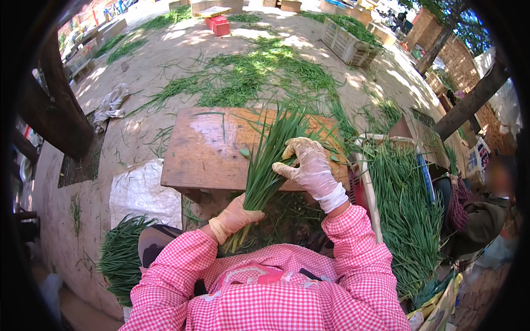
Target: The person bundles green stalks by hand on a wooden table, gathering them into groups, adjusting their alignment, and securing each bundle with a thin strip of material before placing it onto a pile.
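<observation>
A slanting bunch of garlic chives [264, 176], long flat green leaves with paler stem ends, crosses the near edge of a low wooden table [201, 160]. My left hand [234, 219], in a thin, pale translucent glove, is wrapped round its lower part, and the stem ends stick out beneath. Higher up, on the bunch's right side, my gloved right hand [309, 168] has its thumb and fingers curled in against the leaves. The leaf tips fan out over the tabletop. Part of the right fingers' contact with the leaves is hard to make out.
A long crate of chives [406, 215] stands at my right, with a seated person [475, 220] beyond. Another chive pile [122, 259] and a white sack [146, 193] lie left. Loose chives [237, 80] cover the ground ahead, near a plastic crate [348, 44] and a red box [218, 25].
</observation>
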Action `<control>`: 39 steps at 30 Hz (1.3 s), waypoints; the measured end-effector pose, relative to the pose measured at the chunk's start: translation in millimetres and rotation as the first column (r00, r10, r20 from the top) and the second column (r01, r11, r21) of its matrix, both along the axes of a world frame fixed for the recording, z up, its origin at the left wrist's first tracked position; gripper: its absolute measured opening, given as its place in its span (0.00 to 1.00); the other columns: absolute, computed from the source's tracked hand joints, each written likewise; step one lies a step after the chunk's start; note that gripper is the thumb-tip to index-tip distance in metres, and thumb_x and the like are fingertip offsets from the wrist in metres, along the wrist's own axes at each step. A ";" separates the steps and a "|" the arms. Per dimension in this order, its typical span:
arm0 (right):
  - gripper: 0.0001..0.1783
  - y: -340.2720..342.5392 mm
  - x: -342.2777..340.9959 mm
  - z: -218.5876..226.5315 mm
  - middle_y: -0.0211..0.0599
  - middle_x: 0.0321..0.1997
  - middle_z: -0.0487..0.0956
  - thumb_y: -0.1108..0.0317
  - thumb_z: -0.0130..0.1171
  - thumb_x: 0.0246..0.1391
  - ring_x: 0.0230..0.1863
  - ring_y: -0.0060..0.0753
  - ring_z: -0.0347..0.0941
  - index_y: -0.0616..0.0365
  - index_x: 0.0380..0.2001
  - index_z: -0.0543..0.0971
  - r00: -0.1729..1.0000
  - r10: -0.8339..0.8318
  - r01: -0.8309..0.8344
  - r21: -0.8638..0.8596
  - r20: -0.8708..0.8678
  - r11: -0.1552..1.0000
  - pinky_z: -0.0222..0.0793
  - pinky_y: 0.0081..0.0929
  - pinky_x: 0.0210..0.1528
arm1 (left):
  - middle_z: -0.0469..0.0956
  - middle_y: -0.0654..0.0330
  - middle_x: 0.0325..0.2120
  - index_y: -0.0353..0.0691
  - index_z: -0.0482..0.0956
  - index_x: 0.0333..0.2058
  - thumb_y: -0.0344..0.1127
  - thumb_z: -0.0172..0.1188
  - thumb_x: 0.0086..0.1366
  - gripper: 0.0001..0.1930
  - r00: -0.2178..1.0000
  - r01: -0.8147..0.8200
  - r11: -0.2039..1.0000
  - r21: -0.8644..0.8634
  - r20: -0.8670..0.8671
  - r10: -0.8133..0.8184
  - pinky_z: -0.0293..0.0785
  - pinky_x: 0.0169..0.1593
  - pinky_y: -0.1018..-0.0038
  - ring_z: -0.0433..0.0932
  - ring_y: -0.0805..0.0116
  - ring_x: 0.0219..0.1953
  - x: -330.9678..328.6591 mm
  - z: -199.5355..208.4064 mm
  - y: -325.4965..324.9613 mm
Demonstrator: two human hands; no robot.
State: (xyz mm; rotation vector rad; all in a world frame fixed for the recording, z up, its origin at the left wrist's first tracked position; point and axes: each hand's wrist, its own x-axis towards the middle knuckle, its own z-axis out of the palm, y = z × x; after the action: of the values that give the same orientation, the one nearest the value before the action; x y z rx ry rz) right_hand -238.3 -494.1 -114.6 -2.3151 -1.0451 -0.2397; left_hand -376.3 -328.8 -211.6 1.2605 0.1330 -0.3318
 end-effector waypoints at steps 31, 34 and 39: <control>0.09 -20.0 20.9 18.8 0.44 0.32 0.76 0.72 0.53 0.51 0.33 0.47 0.72 0.59 0.36 0.75 0.969 0.032 -0.089 0.225 0.245 0.970 0.66 0.40 0.37 | 0.75 0.69 0.35 0.38 0.73 0.45 0.23 0.59 0.51 0.20 0.999 0.037 0.999 0.022 0.006 -0.037 0.68 0.35 0.81 0.70 0.80 0.32 -3.6 7.7 -0.5; 0.09 -22.9 19.9 15.9 0.44 0.30 0.74 0.69 0.54 0.52 0.34 0.45 0.72 0.62 0.35 0.76 0.983 -0.020 -0.007 0.144 0.185 0.990 0.66 0.35 0.38 | 0.74 0.70 0.34 0.38 0.73 0.45 0.23 0.59 0.51 0.19 0.996 0.086 0.994 0.069 0.010 -0.086 0.68 0.35 0.81 0.69 0.80 0.32 -4.4 2.3 1.4; 0.17 -26.8 22.0 9.6 0.45 0.24 0.73 0.61 0.61 0.47 0.29 0.45 0.70 0.63 0.37 0.76 0.987 -0.066 0.060 0.041 0.149 0.997 0.65 0.35 0.33 | 0.74 0.71 0.33 0.39 0.74 0.44 0.24 0.59 0.52 0.18 0.996 0.090 0.994 0.056 0.012 -0.091 0.68 0.36 0.81 0.69 0.81 0.32 -5.3 -4.4 1.2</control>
State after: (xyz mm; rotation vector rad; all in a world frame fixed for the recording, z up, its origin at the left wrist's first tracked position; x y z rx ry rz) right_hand -216.3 -520.8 -105.0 -2.3282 -1.0311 -0.4613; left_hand -381.6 -327.6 -216.1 1.3261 0.0735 -0.3995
